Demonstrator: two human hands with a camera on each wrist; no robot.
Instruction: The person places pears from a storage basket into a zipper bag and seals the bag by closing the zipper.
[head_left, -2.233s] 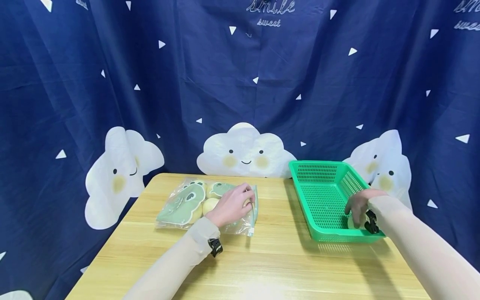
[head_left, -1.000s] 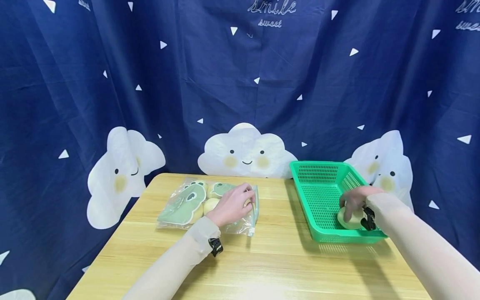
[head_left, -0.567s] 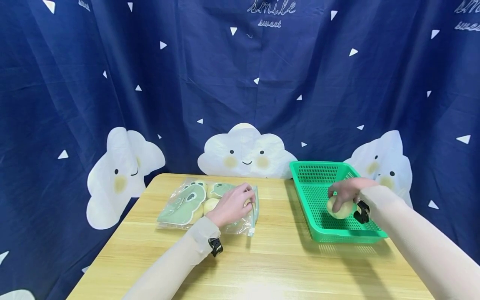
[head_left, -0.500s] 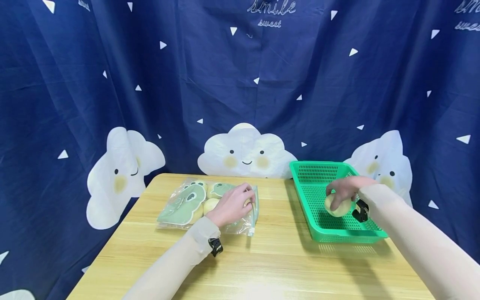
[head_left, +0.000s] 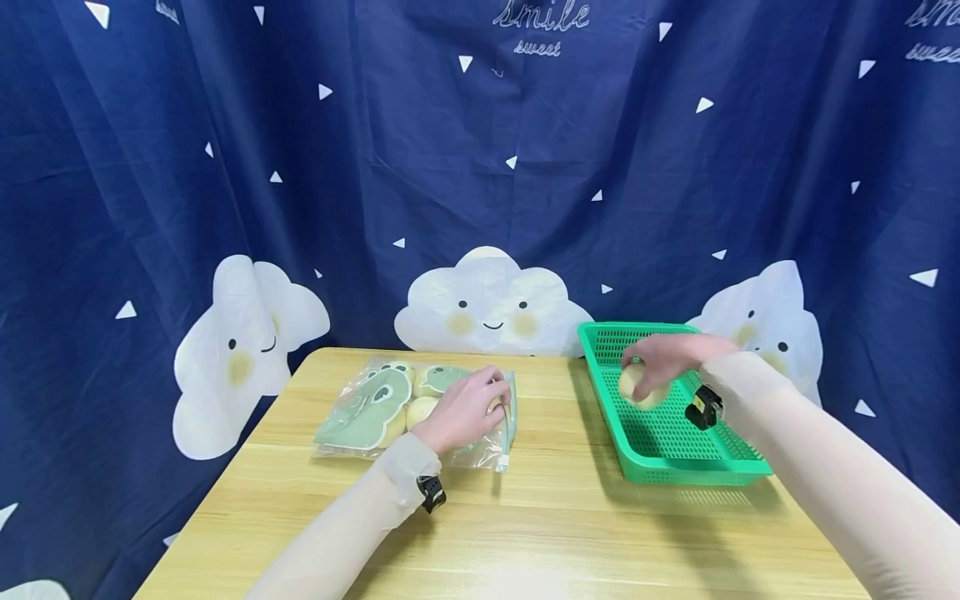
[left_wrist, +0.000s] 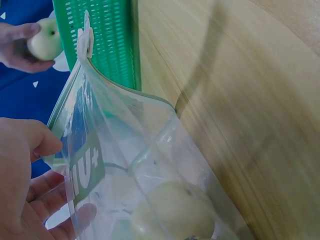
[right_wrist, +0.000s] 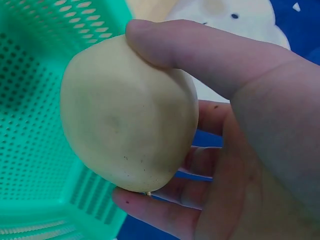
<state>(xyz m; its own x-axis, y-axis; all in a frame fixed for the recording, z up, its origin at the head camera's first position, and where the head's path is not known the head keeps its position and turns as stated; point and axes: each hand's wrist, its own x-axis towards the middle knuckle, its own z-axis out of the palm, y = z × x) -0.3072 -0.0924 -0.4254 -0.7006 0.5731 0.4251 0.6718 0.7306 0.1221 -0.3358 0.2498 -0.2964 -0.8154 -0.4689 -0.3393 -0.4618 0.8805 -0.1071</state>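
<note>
My right hand (head_left: 667, 357) grips a round, pale yellow pear (head_left: 636, 392) over the green basket (head_left: 697, 472). In the right wrist view, the thumb presses one side of the pear (right_wrist: 125, 115) and the fingers curl round the other. On the table's left half lies a clear slider bag (head_left: 360, 417) printed with a green cartoon animal, several pale round fruits inside. My left hand (head_left: 465, 412) holds the bag at its zip end; the left wrist view has thumb and fingers at its edge. A fruit (left_wrist: 175, 212) shows through the plastic there.
The basket stands at the table's right side, its perforated floor visible. Bare wooden table (head_left: 547, 467) lies between bag and basket. A dark blue curtain (head_left: 480, 167) with white clouds hangs behind the table's far edge.
My right hand has lifted the pear from the basket's near right corner and carried it up and leftward toward the basket's left side. The left hand and bag have stayed put.
</note>
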